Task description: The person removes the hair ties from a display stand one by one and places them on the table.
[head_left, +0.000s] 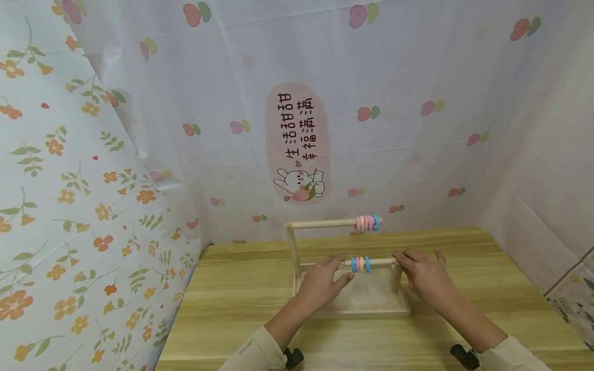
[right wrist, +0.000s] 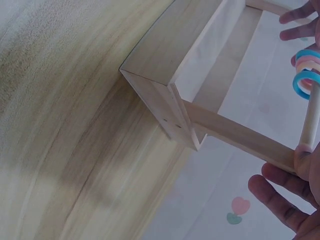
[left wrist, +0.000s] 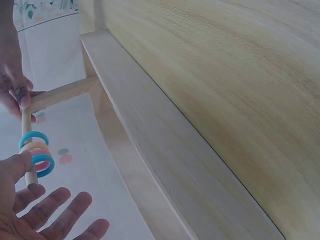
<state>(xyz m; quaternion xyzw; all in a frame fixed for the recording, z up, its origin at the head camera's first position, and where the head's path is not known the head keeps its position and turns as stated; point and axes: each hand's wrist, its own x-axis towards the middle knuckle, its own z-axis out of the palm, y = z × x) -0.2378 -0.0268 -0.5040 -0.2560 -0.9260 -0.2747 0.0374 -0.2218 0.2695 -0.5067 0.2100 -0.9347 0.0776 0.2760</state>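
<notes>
A wooden rack (head_left: 406, 309) with a tray base carries two rods on posts. On the lower rod (head_left: 382, 262) hang several rings (head_left: 360, 264) in blue, pink and peach. My left hand (head_left: 321, 281) is at that rod's free end, fingers extended and spread; in the left wrist view its thumb overlaps the rings (left wrist: 37, 152), and whether it touches them I cannot tell. At the other end, my right hand (head_left: 427, 275) grips the corner where rod and post (right wrist: 240, 135) meet, thumb on the rod end, index finger against the post.
More pink, peach and blue rings (head_left: 366, 223) hang near the free end of the upper rod (head_left: 322, 223). The rack stands on a wood-grain table (head_left: 232, 288), with a printed white cloth (head_left: 223, 77) behind it. Black objects (head_left: 464, 356) show near both sleeves.
</notes>
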